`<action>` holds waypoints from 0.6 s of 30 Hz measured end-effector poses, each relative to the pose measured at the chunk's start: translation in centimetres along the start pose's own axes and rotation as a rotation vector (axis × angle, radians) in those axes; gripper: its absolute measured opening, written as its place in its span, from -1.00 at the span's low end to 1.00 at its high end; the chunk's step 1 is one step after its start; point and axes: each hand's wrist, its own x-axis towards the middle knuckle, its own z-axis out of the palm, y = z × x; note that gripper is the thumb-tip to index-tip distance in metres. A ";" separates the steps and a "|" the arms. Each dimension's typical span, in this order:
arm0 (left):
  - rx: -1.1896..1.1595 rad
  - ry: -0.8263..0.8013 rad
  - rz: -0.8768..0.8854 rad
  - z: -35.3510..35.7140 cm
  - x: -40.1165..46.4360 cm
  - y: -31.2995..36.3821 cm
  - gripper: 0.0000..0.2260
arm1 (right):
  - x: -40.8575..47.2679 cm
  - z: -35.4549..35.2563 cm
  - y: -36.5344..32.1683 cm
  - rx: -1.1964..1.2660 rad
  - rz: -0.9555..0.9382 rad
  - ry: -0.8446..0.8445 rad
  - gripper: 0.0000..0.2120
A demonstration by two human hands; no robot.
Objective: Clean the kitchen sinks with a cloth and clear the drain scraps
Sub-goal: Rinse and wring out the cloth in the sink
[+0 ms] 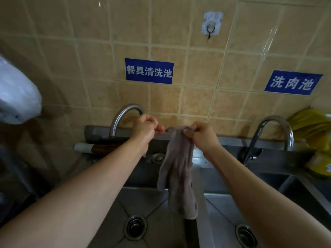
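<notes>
A grey-brown cloth (179,169) hangs limp over the divider between two steel sinks. My right hand (202,134) grips its top edge, fingers curled round the bunched fabric. My left hand (146,128) is held level with it, fingers curled, pinching at the cloth's left corner. The left sink (155,199) has a round drain strainer (135,228) in its floor. The right sink (222,208) has its own drain (246,236) near the bottom edge. Whether scraps lie in either drain is too dark to tell.
A curved faucet (123,113) rises behind my left hand and a second faucet (275,124) stands over the right sink. Yellow items (313,129) lie at the far right. A white plastic bag (16,93) hangs at the left. A wall hook (211,27) sits above blue signs.
</notes>
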 end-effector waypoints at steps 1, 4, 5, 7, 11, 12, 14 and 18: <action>-0.007 0.010 -0.008 0.0 0.1 0.2 -0.73 | -0.1 -0.3 0.1 0.088 -0.007 0.015 -0.70; 0.101 -0.125 -0.141 0.9 -0.5 0.5 -0.79 | -0.3 -0.9 -0.1 0.216 -0.017 -0.072 -0.73; 0.154 -0.199 -0.194 1.4 -0.8 0.3 -0.78 | -0.4 -1.1 -0.4 0.228 -0.025 -0.084 -0.71; 0.169 -0.316 -0.237 2.3 -1.0 0.2 -0.64 | -0.2 -1.5 -1.2 0.211 -0.053 -0.050 -0.68; 0.040 -0.505 -0.108 3.3 -0.9 0.9 -0.71 | 1.0 -2.5 -2.6 0.133 -0.029 0.100 -0.76; 0.013 -0.546 -0.045 3.4 -0.8 1.2 -0.86 | 1.4 -2.9 -2.9 0.115 -0.019 0.143 -0.78; 0.026 -0.579 0.078 3.8 -0.4 1.7 -0.77 | 2.0 -3.4 -4.0 0.049 -0.005 0.225 -0.77; 0.028 -0.435 0.187 5.9 0.7 4.0 -0.83 | 2.7 -4.5 -6.1 -0.054 0.008 0.319 -0.67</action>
